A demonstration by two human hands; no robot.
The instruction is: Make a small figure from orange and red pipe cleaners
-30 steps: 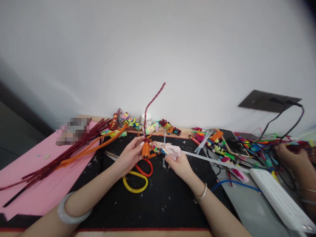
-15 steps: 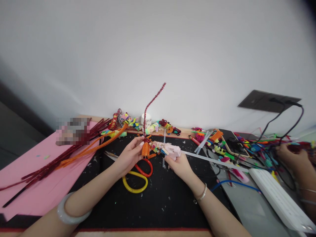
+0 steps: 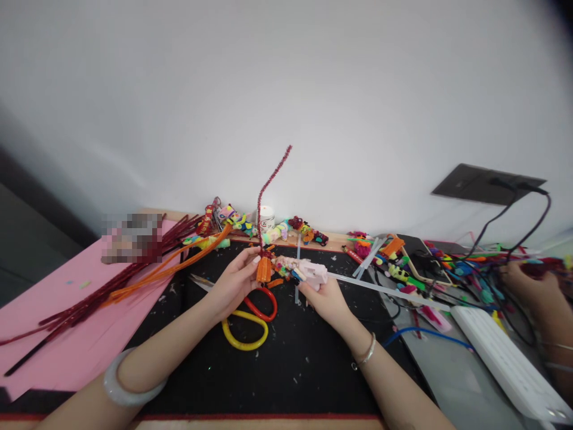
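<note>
My left hand (image 3: 237, 278) pinches a small bundle of orange pipe cleaners (image 3: 264, 270). From its top a dark red pipe cleaner (image 3: 267, 182) sticks up and bends to the right. My right hand (image 3: 327, 298) is wrapped round a pale pink hot glue gun (image 3: 313, 272), its nozzle end pointing left at the orange bundle. The nozzle is crusted with coloured bits, and I cannot tell whether it touches the bundle. A long translucent glue stick (image 3: 389, 289) runs out of the gun's back. Below my left hand lie scissors (image 3: 245, 346) with red and yellow handles.
Red pipe cleaners (image 3: 102, 286) and orange ones (image 3: 179, 266) lie on a pink sheet (image 3: 40, 310) at left. Small coloured figures (image 3: 242, 221) line the wall. To the right are a white power strip (image 3: 505, 358), cables, and another person's hand (image 3: 532, 286) among coloured pieces.
The tip of the upright red pipe cleaner has swung a little left, and the orange bundle has turned slightly in my left hand. The glue gun has hardly moved.
</note>
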